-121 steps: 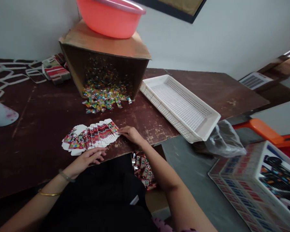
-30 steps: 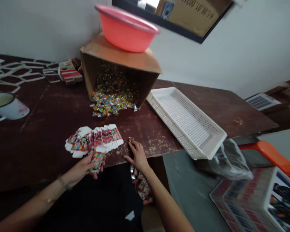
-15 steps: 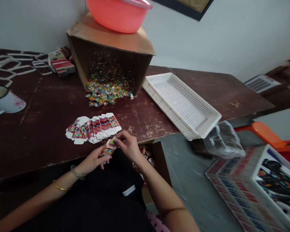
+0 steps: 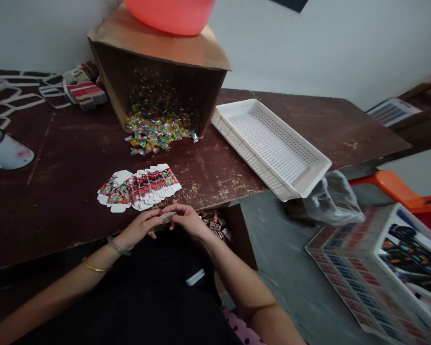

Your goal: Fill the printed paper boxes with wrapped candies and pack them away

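1. Illumination: dim, soft, diffuse indoor light; no hard-edged shadows.
2. Brightest area: pale wall point(image 4: 326, 43) at upper right; the dark table point(image 4: 57, 191) takes little light.
3. Shadow: interior of the cardboard box point(image 4: 158, 50) is deep and murky; wrapped sweets point(image 4: 154, 132) at its mouth give small glints.
4. Blur: left hand point(image 4: 140, 229), right hand point(image 4: 188, 221) and the small carton point(image 4: 166, 217) between them are slightly smeared.
5. Distortion: wide-angle bowing towards the edges; printed crate point(image 4: 373, 268) at lower right is stretched and soft.
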The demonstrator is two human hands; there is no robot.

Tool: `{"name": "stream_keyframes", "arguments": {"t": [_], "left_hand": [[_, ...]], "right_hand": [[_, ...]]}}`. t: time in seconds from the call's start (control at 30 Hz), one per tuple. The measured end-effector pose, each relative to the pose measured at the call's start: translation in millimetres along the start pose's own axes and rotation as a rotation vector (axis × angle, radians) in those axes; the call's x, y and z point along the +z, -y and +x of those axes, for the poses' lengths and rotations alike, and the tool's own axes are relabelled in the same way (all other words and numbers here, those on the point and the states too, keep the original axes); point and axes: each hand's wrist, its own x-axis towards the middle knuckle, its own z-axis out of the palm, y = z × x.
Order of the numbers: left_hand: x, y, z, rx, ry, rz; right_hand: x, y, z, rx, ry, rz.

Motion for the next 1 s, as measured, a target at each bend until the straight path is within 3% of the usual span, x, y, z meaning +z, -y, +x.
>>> {"name": "stream_keyframes", "arguments": {"t": [0.1,0.17,0.4,0.5,0.63,0.73,0.8,0.9,1.0], "left_hand": [[1.0,-2,2,-0.042,-0.051,-0.02],[3.0,-1,3,-0.048,-0.055,-0.078],[2.4,4,0,0.044,0.185,-0.134],[5.9,9,0,-0.008,0.237,-0.185],[28.1,26,4,-0.076,0.246,-0.347],[45.2,33,5,-0.11,0.264,-0.408],[46.3,29,6,-0.095,0.284,-0.363],[30.3,12,7,-0.001,0.216,-0.177],[8.7,-2,8,0.048,0.085,-0.081]], "right_hand": [[1,17,-5,-0.255,0.034,-0.377],[1,25,-6,-0.324,0.037,-0.455],[-11,17,-1,-0.238,-0.042,-0.301],[-10,6,-13,-0.309,-0.103,-0.41],[-11,-2,-34,-0.305,-0.155,-0.536],[-32,7,-45,-0.284,-0.079,-0.562],[-54,19,-47,-0.259,0.0,-0.587],[-86,34,-31,-0.207,0.132,-0.752],[-98,31,14,-0.289,0.095,-0.983]]}}
